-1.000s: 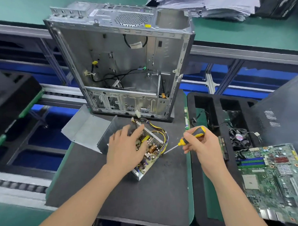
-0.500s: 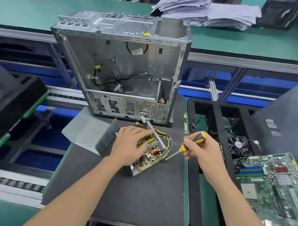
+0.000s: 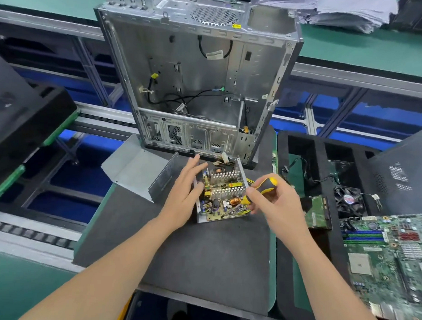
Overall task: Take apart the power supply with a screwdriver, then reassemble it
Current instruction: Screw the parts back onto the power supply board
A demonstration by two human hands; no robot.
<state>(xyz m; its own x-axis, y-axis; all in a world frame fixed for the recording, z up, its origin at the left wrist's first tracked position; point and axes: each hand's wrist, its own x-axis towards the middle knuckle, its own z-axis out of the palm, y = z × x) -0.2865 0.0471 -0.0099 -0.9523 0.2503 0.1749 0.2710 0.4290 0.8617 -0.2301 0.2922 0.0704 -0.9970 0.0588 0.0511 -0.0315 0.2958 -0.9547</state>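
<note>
Looking down at an opened silver metal power supply box [image 3: 220,195] with its circuit board, finned heatsinks, copper coil and yellow wires all exposed. Sitting on a dark grey rubbery mat [image 3: 196,256] on the green desk [image 3: 23,291], just in front of an empty silver steel PC tower case [image 3: 202,76] standing with its open side facing forward. Got the left hand [image 3: 182,199] flat with straight, slightly spread fingers, up against the left wall of the box, not wrapped round anything. Got the right hand [image 3: 276,205] curled round a black-and-yellow-handled screwdriver [image 3: 266,185], angled down and left toward the right edge of the board. Can't make out the tip among the wires, so no telling which screw, if any. Also spotted the bent grey sheet-metal cover [image 3: 136,169] lying just left of the box. Over on the right: a black foam tray [image 3: 321,151] holding a small black cooling fan [image 3: 349,200] and a little green card [image 3: 318,211], plus a big green motherboard [image 3: 395,261] at the near right corner. Messy stack of grey-white papers [image 3: 338,4] way at the back.
</note>
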